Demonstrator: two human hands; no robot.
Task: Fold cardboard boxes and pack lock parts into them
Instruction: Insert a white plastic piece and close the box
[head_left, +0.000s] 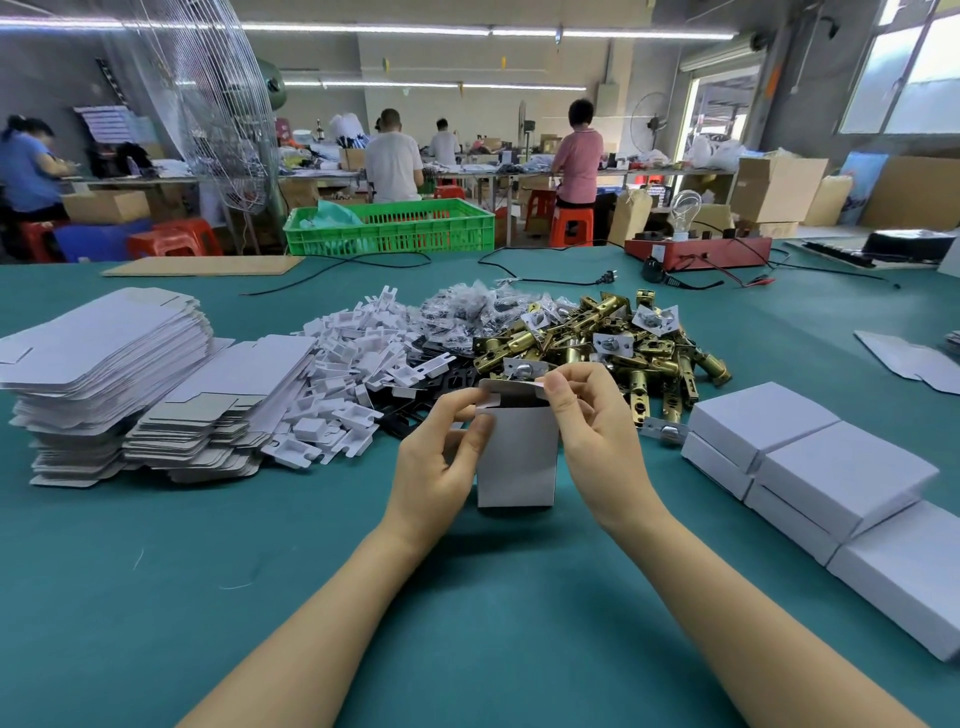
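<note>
A small white cardboard box (517, 457) stands upright on the green table, its top flaps partly folded. My left hand (441, 457) grips its left side, thumb and fingers at a side flap. My right hand (592, 426) pinches the top flap at the box's right corner. Behind the box lie heaps of brass latch parts (613, 338), white plastic inserts (353, 374), black plates (447, 379) and small bagged parts (467, 306). Flat unfolded box blanks (114, 374) are stacked at the left. Finished white boxes (810, 467) sit in a row at the right.
A red tester box with a light bulb (696, 244) and trailing cables sits at the table's far side. Beyond the table's far edge stand a green crate (389, 228) and red stools. People work at benches in the background. One loose latch (665, 431) lies by the finished boxes.
</note>
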